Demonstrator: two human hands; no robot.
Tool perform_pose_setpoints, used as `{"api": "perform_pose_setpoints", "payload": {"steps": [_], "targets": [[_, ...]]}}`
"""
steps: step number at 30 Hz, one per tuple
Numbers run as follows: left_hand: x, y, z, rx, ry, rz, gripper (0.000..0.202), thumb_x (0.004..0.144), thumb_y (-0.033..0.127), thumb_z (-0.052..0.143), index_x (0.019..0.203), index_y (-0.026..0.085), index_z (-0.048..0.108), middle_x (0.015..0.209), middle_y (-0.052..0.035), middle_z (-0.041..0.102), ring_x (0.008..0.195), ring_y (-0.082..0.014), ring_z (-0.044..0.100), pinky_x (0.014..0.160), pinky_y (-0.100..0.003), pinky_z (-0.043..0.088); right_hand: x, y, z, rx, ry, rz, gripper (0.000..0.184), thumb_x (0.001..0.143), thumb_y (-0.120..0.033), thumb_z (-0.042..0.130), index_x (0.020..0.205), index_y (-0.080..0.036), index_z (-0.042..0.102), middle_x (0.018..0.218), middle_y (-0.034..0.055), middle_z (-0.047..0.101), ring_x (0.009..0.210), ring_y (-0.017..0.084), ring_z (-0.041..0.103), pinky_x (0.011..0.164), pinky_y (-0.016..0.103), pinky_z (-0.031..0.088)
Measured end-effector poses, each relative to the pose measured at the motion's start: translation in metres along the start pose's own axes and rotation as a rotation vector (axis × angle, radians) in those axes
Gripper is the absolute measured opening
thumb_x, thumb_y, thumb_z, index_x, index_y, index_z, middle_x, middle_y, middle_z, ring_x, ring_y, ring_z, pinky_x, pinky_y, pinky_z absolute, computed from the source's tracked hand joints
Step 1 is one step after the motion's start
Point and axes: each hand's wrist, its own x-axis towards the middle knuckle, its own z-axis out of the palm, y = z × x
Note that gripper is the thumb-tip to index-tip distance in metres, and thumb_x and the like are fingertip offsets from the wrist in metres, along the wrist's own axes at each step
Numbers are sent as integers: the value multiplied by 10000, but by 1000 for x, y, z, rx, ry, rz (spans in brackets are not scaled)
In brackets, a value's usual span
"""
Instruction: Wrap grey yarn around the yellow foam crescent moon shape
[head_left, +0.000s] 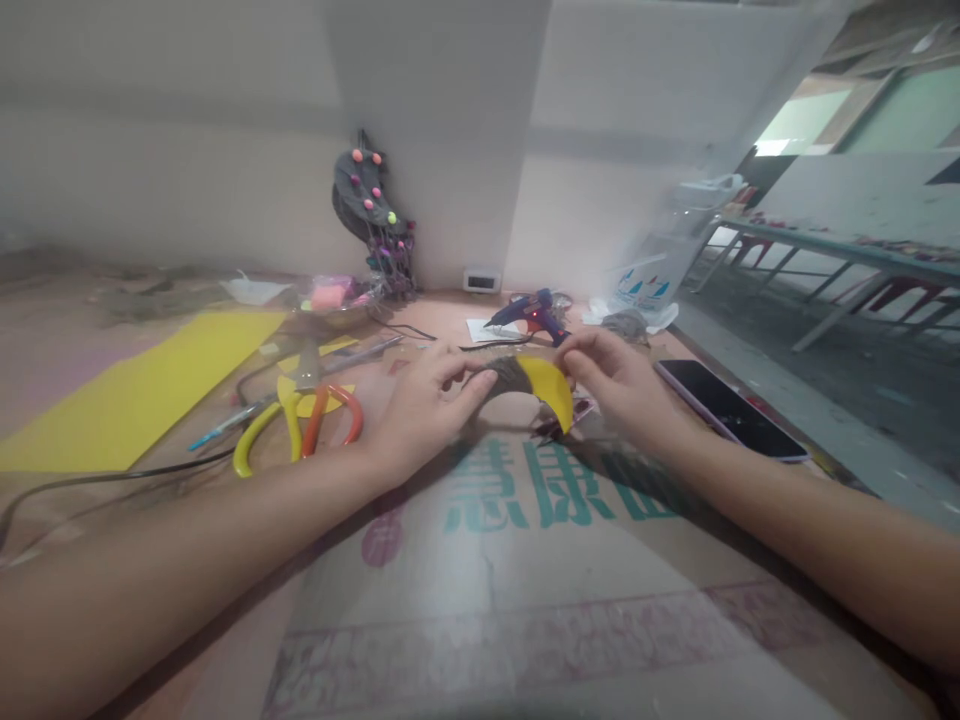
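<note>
Between my two hands is a curved crescent piece (551,385), yellow on its right part and dark grey and fuzzy-looking on its left. My left hand (431,405) pinches the grey end between thumb and fingers. At the yellow end, my right hand (611,375) has thumb and fingertips closed on the edge. Just behind the piece lies a dark blue glue gun (536,315) with a small red light. Scissors (304,420) with yellow and orange handles rest left of my left hand. Some small dark and pinkish thing beneath the yellow end is blurred.
Printed cardboard (480,600) covers the table in front of me. A yellow sheet (150,390) lies at left, a phone (731,410) at right. Against the wall hangs a grey crescent ornament with pompoms (360,195). A black cord (120,475) crosses the left side; a plastic bag (652,270) stands back right.
</note>
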Motion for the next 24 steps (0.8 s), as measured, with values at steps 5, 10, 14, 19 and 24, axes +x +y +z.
{"api": "perform_pose_setpoints", "payload": {"steps": [5,10,14,19,24], "targets": [[2,-5,2,-265,-31,-178,239,926,371,462,844,192,596,800,-1,618,733,-145,545,667,-234,422,25,5,-46,-398,-362,-5,140,866,-319,582,851,-207,664,808,21,676,722,152,630,643,273,496],[5,-13,7,-464,-72,-367,276,918,446,456,850,196,550,696,29,570,505,-101,484,474,-212,391,19,3,-61,-477,-681,-111,145,869,-340,598,893,-232,691,916,18,698,816,162,648,724,285,508],[6,-14,8,-405,-58,-340,236,911,399,488,944,189,591,821,-3,636,685,-135,577,588,-224,448,3,5,-44,-674,-702,-353,195,893,-282,570,1049,-244,682,994,55,664,857,180,623,699,298,483],[1,-9,6,-338,-90,-248,251,912,392,490,985,188,615,943,-21,659,823,-165,593,690,-249,449,-19,6,-24,-864,-611,-716,205,931,-225,488,928,-169,685,758,57,634,706,176,557,635,315,419],[-4,-3,5,-229,-140,-142,187,909,330,503,953,189,618,863,5,645,762,-145,569,661,-241,426,-44,-21,-18,-718,-531,-794,174,929,-178,436,881,-185,603,708,40,613,651,164,525,596,309,390]]}}
